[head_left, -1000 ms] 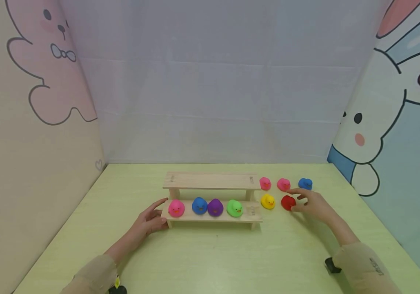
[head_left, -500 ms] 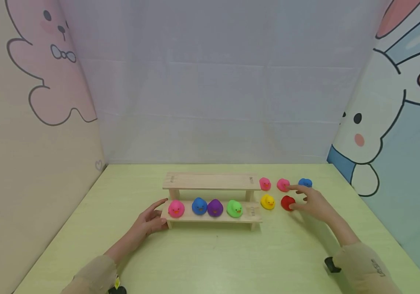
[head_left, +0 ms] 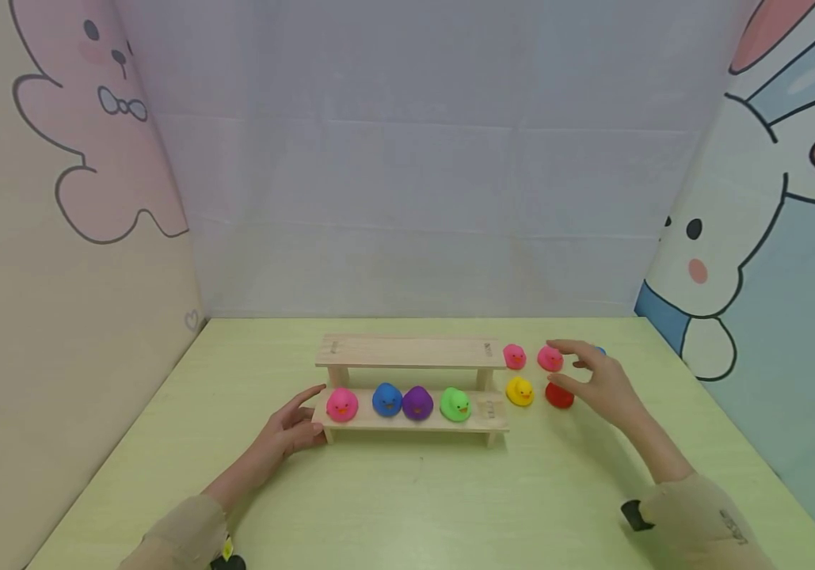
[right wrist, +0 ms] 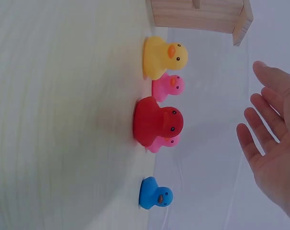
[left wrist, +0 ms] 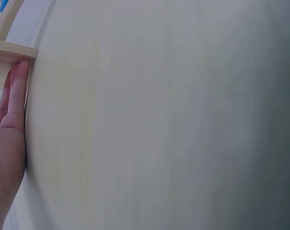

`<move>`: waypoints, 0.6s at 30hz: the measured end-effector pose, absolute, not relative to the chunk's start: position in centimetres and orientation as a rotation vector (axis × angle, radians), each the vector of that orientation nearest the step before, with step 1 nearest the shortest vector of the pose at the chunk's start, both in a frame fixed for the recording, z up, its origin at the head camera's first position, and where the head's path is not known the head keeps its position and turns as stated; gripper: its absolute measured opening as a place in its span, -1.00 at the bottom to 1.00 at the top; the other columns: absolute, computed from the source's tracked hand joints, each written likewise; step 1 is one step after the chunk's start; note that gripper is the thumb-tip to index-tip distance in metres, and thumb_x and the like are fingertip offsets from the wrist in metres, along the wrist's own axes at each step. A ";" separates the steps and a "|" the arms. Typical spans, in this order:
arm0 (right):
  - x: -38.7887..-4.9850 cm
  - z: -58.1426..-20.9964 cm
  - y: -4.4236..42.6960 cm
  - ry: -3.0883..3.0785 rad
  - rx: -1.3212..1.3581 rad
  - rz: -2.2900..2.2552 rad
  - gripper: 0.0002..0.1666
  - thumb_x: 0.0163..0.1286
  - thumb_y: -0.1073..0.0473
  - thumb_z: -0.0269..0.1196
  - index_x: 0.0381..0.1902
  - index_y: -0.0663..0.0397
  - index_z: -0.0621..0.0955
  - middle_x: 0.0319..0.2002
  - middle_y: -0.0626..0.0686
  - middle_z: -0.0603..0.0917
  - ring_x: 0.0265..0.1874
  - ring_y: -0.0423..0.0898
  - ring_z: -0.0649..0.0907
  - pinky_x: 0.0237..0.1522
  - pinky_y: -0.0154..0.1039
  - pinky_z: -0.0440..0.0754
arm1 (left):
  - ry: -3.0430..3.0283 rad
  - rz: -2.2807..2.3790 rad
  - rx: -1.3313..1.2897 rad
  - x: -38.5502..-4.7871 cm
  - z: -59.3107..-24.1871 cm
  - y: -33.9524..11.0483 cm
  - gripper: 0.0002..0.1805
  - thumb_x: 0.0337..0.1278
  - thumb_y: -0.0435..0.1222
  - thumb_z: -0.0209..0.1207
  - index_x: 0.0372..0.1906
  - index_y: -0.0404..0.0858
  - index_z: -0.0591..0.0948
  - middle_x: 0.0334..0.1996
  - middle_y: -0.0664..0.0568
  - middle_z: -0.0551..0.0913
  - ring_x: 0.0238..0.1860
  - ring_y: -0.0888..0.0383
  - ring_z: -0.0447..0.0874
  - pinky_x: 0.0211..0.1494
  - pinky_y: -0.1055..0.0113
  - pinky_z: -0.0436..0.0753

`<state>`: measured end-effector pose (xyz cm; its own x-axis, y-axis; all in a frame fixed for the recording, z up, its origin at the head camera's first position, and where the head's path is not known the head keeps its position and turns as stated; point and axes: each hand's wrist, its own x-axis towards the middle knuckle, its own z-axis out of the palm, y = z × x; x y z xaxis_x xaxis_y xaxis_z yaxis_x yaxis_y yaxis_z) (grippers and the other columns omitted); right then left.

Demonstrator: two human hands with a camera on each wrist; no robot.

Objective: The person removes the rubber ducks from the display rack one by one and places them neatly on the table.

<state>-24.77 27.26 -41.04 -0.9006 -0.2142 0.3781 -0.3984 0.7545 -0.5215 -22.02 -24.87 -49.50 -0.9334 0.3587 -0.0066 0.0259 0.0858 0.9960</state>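
At the left end of a two-tier wooden stand (head_left: 407, 423), my left hand (head_left: 286, 431) grips the lower board, thumb at the front corner and index finger at the back. In the left wrist view, fingers (left wrist: 19, 91) reach beneath the board's end. Along the lower tier sit a pink duck (head_left: 342, 404), a blue duck (head_left: 387, 400), a purple duck (head_left: 417, 404) and a green duck (head_left: 455, 404). My right hand (head_left: 607, 388) hovers over a red rubber duck (right wrist: 154, 122), fingers apart and holding nothing; the right wrist view shows a gap between them.
Right of the stand are a yellow duck (head_left: 519, 391), two pink ducks, one nearer the stand (head_left: 515, 356) and one by my right fingers (head_left: 550, 359), and a blue duck (right wrist: 155, 193). The upper board (head_left: 410, 351) is bare. Printed cloth walls (head_left: 414, 158) enclose the table.
My right hand has lifted off the red duck and shifted slightly left, its thumb and fingers spread. The red duck stays on the table. My left hand keeps its place.
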 end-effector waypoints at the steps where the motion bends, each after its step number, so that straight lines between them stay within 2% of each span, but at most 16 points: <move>1: -24.7 -40.9 27.0 -2.634 0.481 0.889 -0.35 0.26 0.20 0.40 0.31 0.06 0.49 0.21 0.20 0.58 0.14 0.15 0.55 0.09 -0.07 0.70 | 2.114 1.933 0.386 -22.0 -49.5 -24.9 -0.29 0.40 -0.36 0.04 0.56 -0.14 0.07 0.08 -0.02 0.55 0.01 0.20 0.70 0.11 0.31 0.71; 4: -24.3 -40.5 26.1 -2.566 0.495 0.922 -0.35 0.25 0.21 0.40 0.30 0.06 0.50 0.21 0.18 0.59 0.12 0.12 0.56 0.02 -0.54 0.57 | 2.115 1.932 0.386 -22.0 -49.6 -24.9 -0.29 0.41 -0.35 0.03 0.56 -0.13 0.07 0.08 -0.01 0.55 0.01 0.20 0.70 0.11 0.31 0.71; 6: -24.1 -40.2 25.5 -2.525 0.512 0.952 -0.36 0.25 0.23 0.40 0.29 0.05 0.51 0.20 0.17 0.59 0.10 0.07 0.56 -0.04 -0.73 0.39 | 2.111 1.937 0.388 -22.0 -49.6 -24.9 -0.29 0.41 -0.35 0.03 0.56 -0.13 0.07 0.08 0.00 0.55 0.01 0.21 0.70 0.11 0.31 0.71; 7: -24.0 -40.1 25.2 -2.503 0.524 0.966 -0.37 0.24 0.24 0.40 0.28 0.05 0.52 0.20 0.16 0.60 0.09 0.04 0.56 -0.06 -0.76 0.37 | 2.108 1.942 0.392 -22.0 -49.6 -24.9 -0.29 0.41 -0.36 0.03 0.56 -0.14 0.07 0.07 -0.01 0.55 0.01 0.20 0.70 0.11 0.30 0.71; 10: -23.8 -39.9 24.2 -2.453 0.562 0.977 -0.38 0.23 0.26 0.41 0.26 0.04 0.54 0.18 0.13 0.63 0.02 -0.09 0.57 -0.06 -0.77 0.40 | 2.098 1.951 0.404 -22.0 -49.6 -24.8 -0.29 0.40 -0.37 0.03 0.56 -0.16 0.06 0.07 -0.01 0.55 0.01 0.20 0.70 0.11 0.29 0.71; 13: -23.6 -39.8 23.3 -2.413 0.602 0.991 -0.39 0.20 0.27 0.42 0.23 0.02 0.57 0.15 0.10 0.65 -0.01 -0.10 0.59 -0.03 -0.73 0.44 | 2.101 1.948 0.404 -22.0 -49.5 -24.8 -0.28 0.40 -0.36 0.04 0.56 -0.16 0.06 0.07 -0.01 0.55 0.01 0.20 0.70 0.11 0.29 0.71; 16: -23.5 -39.9 22.2 -2.386 0.633 1.012 -0.40 0.19 0.27 0.43 0.22 0.00 0.58 0.12 0.08 0.67 0.00 -0.08 0.60 -0.02 -0.61 0.55 | 2.110 1.937 0.394 -22.0 -49.6 -24.9 -0.29 0.41 -0.35 0.04 0.56 -0.14 0.06 0.08 -0.02 0.54 0.01 0.21 0.70 0.11 0.29 0.71; 18: -23.6 -40.1 21.5 -2.362 0.655 1.052 -0.42 0.19 0.28 0.43 0.20 0.00 0.59 0.11 0.06 0.68 -0.01 -0.14 0.60 -0.03 -0.49 0.63 | 2.117 1.931 0.387 -22.0 -49.6 -24.8 -0.29 0.41 -0.34 0.03 0.56 -0.13 0.06 0.08 -0.02 0.54 0.01 0.21 0.69 0.11 0.30 0.71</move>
<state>-23.58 21.50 -40.08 -0.7759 -0.2310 0.5871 -0.5909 0.5920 -0.5481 -22.02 -24.85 -49.57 -0.9334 0.3587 -0.0054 0.0275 0.0866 0.9959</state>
